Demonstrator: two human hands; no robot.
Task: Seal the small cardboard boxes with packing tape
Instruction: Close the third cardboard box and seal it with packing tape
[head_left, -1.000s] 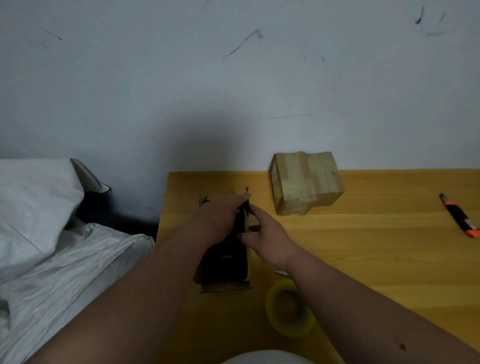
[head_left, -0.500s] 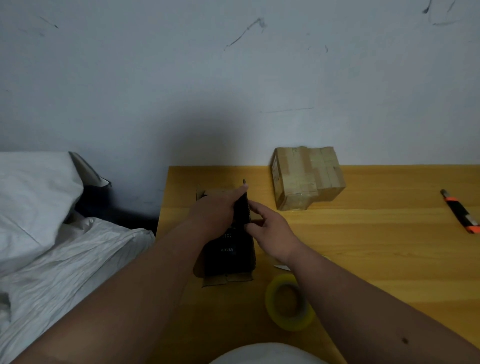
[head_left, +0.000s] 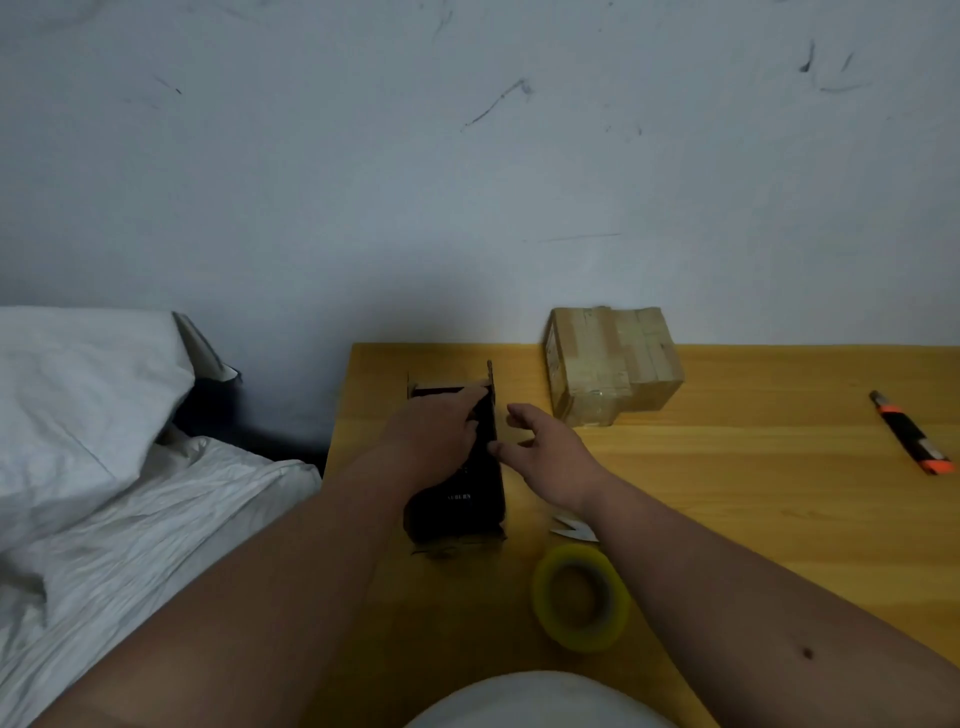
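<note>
Nearest to me, one roll of yellowish clear packing tape (head_left: 581, 596) lies flat on the light wooden table (head_left: 753, 499), untouched, just short of my right forearm, and a small white scrap (head_left: 571, 529) lies just beyond it. Moving up, there's the box I'm on: one long dark box with cardboard flaps (head_left: 457, 499) near the table's left edge, small pale lettering on top that I can't read. My left hand (head_left: 434, 434) is pressed down on its top, fingers curled over the far end and onto the right-hand flap, which stands upright, so I'd call that a hold on the box. My right hand (head_left: 550, 460) sits just beside the box's right side, fingers spread and loose, gripping nothing, thumb tip close to the edge or touching it; I can't tell which. I see no tape on this one, so I judge it's at the flap-folding stage, with taping left to do. Further back by the grey wall, one brown cardboard box wrapped in clear tape (head_left: 610, 364) looks sealed. Out right, well apart, one orange-and-black utility knife (head_left: 910, 440) lies idle. Count: two boxes, one sealed, one open; one roll; one knife.
</note>
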